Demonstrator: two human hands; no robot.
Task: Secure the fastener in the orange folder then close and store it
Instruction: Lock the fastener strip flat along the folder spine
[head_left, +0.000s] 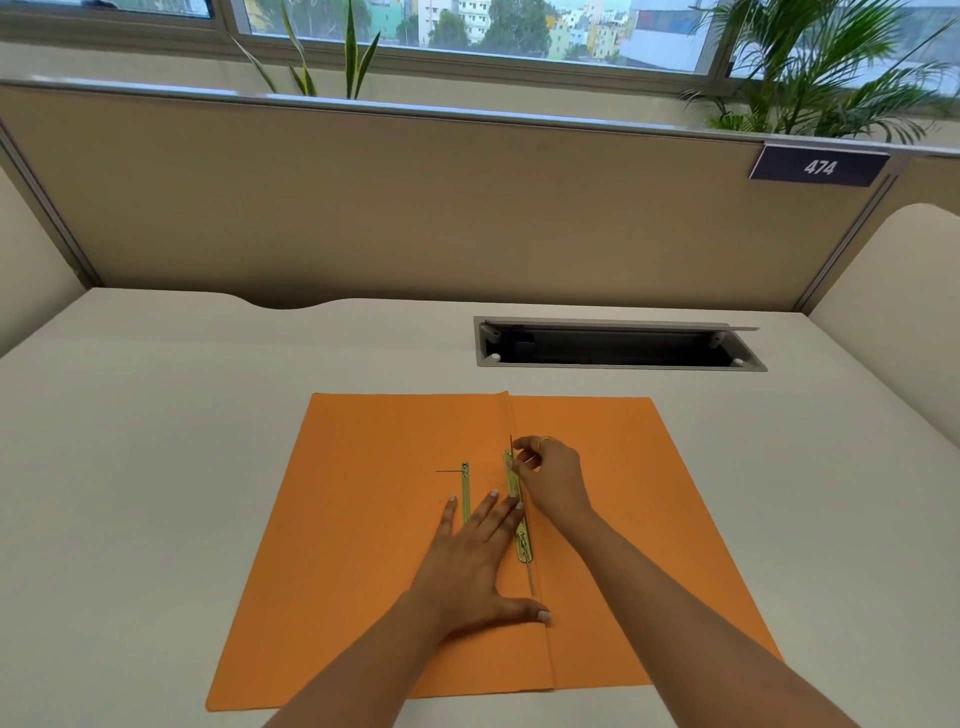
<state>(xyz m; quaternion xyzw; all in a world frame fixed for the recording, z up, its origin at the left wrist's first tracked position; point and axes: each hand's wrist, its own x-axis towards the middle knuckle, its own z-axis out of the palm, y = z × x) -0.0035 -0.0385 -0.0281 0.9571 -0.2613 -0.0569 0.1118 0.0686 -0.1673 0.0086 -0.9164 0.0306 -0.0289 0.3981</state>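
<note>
An orange folder (363, 545) lies open and flat on the desk in front of me. Along its centre fold sits a brass fastener bar (521, 540), with one thin prong standing upright at its far end and another lying flat at its near end. A second brass strip (465, 491) lies on the left flap, partly under my fingers. My left hand (475, 566) presses flat on the folder beside the fold, fingers spread, one fingertip on the bar. My right hand (548, 475) pinches the upright prong at the bar's far end.
An open cable tray slot (618, 345) is set into the white desk (156, 441) behind the folder. Beige partition panels (415, 208) wall the desk at the back and both sides. Plants stand on the window ledge beyond.
</note>
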